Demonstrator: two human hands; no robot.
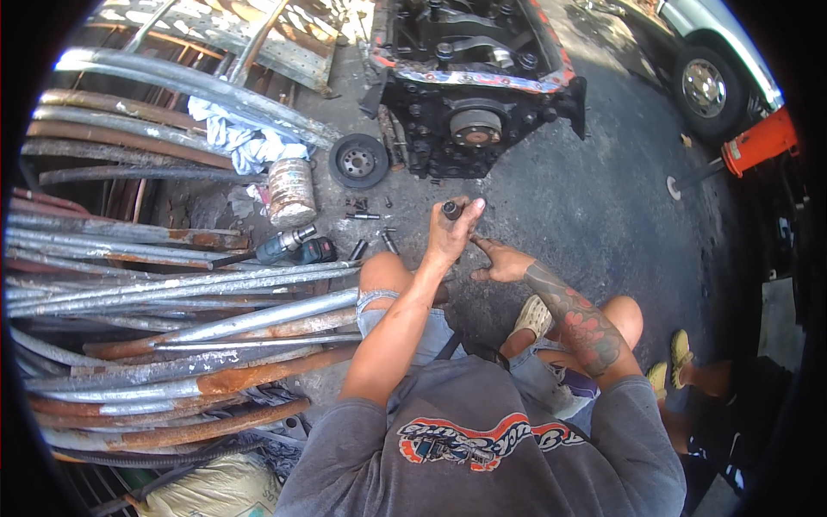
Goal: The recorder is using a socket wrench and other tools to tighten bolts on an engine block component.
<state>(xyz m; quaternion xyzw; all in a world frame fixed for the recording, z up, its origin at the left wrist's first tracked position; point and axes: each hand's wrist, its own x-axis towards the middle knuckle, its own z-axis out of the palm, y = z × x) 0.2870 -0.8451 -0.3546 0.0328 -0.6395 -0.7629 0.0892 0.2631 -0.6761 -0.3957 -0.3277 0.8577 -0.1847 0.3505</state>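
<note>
My left hand (453, 231) is closed around a dark, round-ended tool (450, 208), whose exact kind I cannot make out. Beside it, to the lower right, my right hand (506, 261) has its fingers stretched out and apart, with nothing seen in it. Ahead of both hands stands a dark engine block (474, 99) with red sealant along its upper rim. A round crank hub (476, 127) shows on its near face. On the ground to the left lie bolts (362, 214) and dark sockets (390, 241). A black pulley (359, 161) rests flat beside the engine.
A cordless impact wrench (291, 247) and a rusty can (292, 191) lie to the left, beside stacked metal pipes (207, 297). A pale rag (241, 138) hangs over some pipes. At right are an orange jack (760, 142), a vehicle wheel (705, 88) and another person's foot (681, 347).
</note>
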